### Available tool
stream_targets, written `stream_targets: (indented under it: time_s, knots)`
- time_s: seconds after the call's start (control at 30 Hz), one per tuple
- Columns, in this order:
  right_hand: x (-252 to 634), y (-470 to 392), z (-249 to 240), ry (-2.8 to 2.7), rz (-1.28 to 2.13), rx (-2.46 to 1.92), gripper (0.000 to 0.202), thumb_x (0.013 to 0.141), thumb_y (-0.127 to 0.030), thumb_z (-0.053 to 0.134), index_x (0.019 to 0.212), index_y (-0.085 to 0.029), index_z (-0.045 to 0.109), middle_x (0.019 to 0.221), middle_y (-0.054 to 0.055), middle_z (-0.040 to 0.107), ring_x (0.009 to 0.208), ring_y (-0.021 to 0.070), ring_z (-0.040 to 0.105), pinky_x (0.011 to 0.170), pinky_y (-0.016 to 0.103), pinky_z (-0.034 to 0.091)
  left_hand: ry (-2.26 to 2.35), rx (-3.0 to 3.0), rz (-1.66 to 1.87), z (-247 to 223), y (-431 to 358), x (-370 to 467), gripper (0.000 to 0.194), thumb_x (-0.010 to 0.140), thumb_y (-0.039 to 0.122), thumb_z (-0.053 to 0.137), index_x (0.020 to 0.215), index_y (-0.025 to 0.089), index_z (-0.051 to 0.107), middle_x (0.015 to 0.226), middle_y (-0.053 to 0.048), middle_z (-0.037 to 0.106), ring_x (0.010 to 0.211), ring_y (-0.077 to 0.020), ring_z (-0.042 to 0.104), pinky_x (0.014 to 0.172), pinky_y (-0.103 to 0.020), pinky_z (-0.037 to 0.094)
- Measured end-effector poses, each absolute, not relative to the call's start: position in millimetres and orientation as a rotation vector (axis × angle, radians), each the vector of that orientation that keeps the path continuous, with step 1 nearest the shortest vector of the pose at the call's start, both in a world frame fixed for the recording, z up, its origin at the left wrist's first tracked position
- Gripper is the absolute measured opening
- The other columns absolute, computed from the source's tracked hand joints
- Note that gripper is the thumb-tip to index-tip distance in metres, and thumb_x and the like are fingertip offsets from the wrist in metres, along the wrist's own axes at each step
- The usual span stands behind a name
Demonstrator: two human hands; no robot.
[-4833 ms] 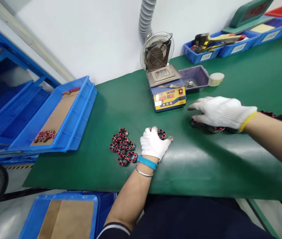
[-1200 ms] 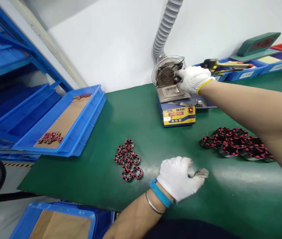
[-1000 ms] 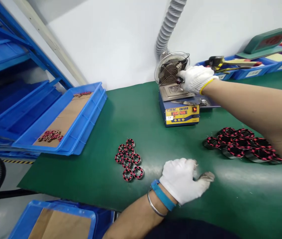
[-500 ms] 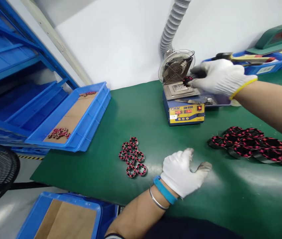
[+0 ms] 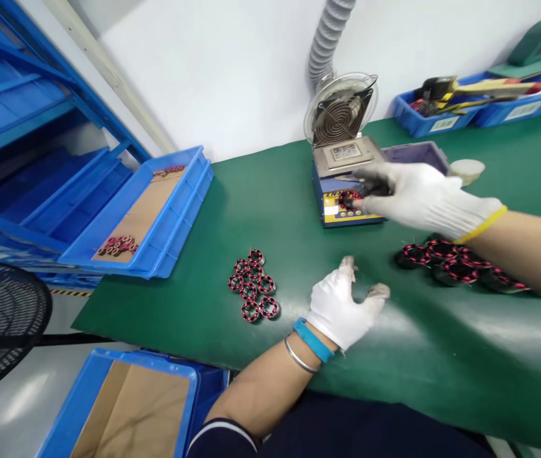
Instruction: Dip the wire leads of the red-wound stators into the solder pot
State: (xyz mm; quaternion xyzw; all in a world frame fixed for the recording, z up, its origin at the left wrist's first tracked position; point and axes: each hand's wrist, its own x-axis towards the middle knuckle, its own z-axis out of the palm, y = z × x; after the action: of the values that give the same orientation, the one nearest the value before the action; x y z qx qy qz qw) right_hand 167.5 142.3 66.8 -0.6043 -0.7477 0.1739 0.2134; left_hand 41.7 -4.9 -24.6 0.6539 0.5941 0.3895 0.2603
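Observation:
My right hand (image 5: 425,198), in a white glove, hovers in front of the blue and yellow solder pot (image 5: 346,184) and is shut on a small black ring coil with red windings (image 5: 348,200). My left hand (image 5: 344,305), also gloved, rests on the green mat (image 5: 299,229) with fingers spread and holds nothing. A cluster of several small coils (image 5: 252,284) lies just left of it. A pile of larger red and black coils (image 5: 451,262) sits under my right forearm.
A fan with a grey hose (image 5: 340,108) stands behind the solder pot, beside a purple tray (image 5: 417,152). A blue tray with cardboard and coils (image 5: 141,216) overhangs the mat's left end. Blue bins with tools (image 5: 446,102) line the back right. Another blue tray (image 5: 127,407) sits below.
My right hand has come back from the top of the solder pot toward me, carrying the small coil. My left hand has lifted its fingers slightly.

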Motion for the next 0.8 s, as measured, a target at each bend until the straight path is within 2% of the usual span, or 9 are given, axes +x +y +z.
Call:
stream_targets:
  time_s: [0.1, 0.17, 0.23, 0.33, 0.53, 0.67, 0.8]
  knots:
    - [165, 179, 96, -2.101, 0.197, -1.735, 0.061, 0.076, -0.048, 0.063, 0.134, -0.032, 0.053, 0.116, 0.006, 0.061, 0.109, 0.0339, 0.056, 0.087, 0.049, 0.043, 1.629, 1.95, 0.92, -29, -5, 43, 0.073, 0.084, 0.054, 0.049, 0.133, 0.0, 0.047, 0.108, -0.013, 0.064, 0.094, -0.0269, 0.061, 0.086, -0.045, 0.05]
    - [164, 208, 106, -2.122, 0.004, -1.753, 0.057, 0.078, -0.049, 0.058, 0.132, -0.033, 0.053, 0.117, 0.009, 0.059, 0.108, 0.0386, 0.054, 0.083, 0.053, 0.041, 1.652, 2.014, 0.824, -31, -5, 42, 0.073, 0.084, 0.054, 0.047, 0.134, 0.001, 0.047, 0.105, -0.012, 0.064, 0.092, -0.0278, 0.061, 0.084, -0.046, 0.05]
    - [162, 233, 110, -2.174, -0.126, -1.77, 0.054, 0.081, -0.05, 0.052, 0.131, -0.029, 0.054, 0.112, 0.011, 0.058, 0.104, 0.0374, 0.055, 0.079, 0.052, 0.042, 1.677, 2.048, 0.76, -32, -5, 42, 0.073, 0.084, 0.054, 0.047, 0.135, 0.002, 0.047, 0.103, -0.011, 0.064, 0.09, -0.0277, 0.061, 0.081, -0.045, 0.05]
    - [157, 258, 109, -2.268, -0.249, -1.747, 0.052, 0.084, -0.044, 0.047, 0.13, -0.022, 0.054, 0.111, 0.013, 0.056, 0.103, 0.0333, 0.056, 0.079, 0.045, 0.042, 1.707, 2.08, 0.709, -33, -5, 41, 0.073, 0.084, 0.055, 0.046, 0.136, 0.003, 0.047, 0.1, -0.01, 0.064, 0.088, -0.0282, 0.06, 0.078, -0.046, 0.051]
    - [144, 265, 99, -2.419, -0.273, -1.741, 0.05, 0.088, -0.039, 0.042, 0.128, -0.01, 0.05, 0.119, 0.016, 0.05, 0.111, 0.036, 0.047, 0.082, 0.044, 0.039, 1.684, 2.102, 0.622, -30, -5, 41, 0.075, 0.085, 0.056, 0.044, 0.139, 0.003, 0.044, 0.101, -0.01, 0.063, 0.088, -0.0292, 0.06, 0.077, -0.048, 0.05]
    - [144, 265, 97, -2.421, -0.302, -1.729, 0.046, 0.088, -0.037, 0.046, 0.126, -0.01, 0.051, 0.117, 0.016, 0.051, 0.109, 0.0352, 0.049, 0.081, 0.044, 0.039, 1.688, 2.092, 0.603, -29, -5, 40, 0.075, 0.084, 0.056, 0.046, 0.139, 0.005, 0.044, 0.101, -0.01, 0.063, 0.087, -0.029, 0.06, 0.077, -0.048, 0.051]
    - [149, 253, 112, -2.261, -0.21, -1.788, 0.053, 0.084, -0.047, 0.049, 0.128, -0.018, 0.054, 0.114, 0.014, 0.055, 0.105, 0.0342, 0.053, 0.078, 0.046, 0.04, 1.698, 2.104, 0.835, -32, -4, 40, 0.072, 0.084, 0.054, 0.047, 0.133, 0.002, 0.049, 0.096, -0.011, 0.064, 0.083, -0.0282, 0.061, 0.072, -0.046, 0.052]
